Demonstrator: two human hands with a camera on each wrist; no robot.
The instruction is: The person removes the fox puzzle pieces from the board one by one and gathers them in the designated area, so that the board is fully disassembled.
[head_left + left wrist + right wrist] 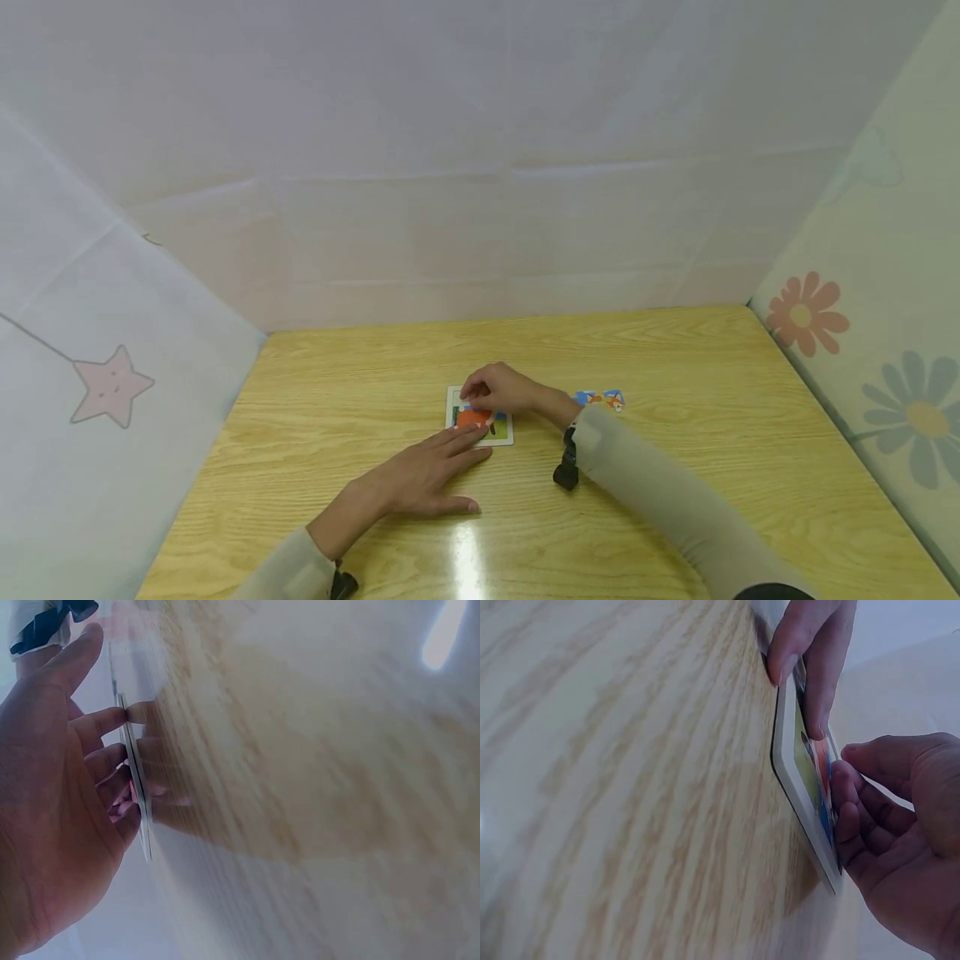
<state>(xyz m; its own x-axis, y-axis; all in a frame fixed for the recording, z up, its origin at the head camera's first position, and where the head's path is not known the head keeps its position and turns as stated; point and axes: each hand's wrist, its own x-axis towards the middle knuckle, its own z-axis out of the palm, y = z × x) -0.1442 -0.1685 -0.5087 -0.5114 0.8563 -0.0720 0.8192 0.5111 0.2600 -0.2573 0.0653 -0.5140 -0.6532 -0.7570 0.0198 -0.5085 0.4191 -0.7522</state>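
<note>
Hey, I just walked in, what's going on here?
Someone's bare left hand rests on the near edge of a rectangular, white-bordered picture board on a yellow wood-grain table. The bare right hand is bent over the board; whether it pinches anything is unclear. Flat blue-and-orange pieces lie apart, to the right.

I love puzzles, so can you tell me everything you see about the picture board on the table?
The picture board is a thin, flat rectangle, maybe cardboard, with a pale border and a darker lower edge. Its picture shows an orange-red shape with blue and green; parts are covered. It lies flat on the wood-grain table. The left grip rests its fingers on its near side; the right grip bends over its far side and seems to touch it.
</note>
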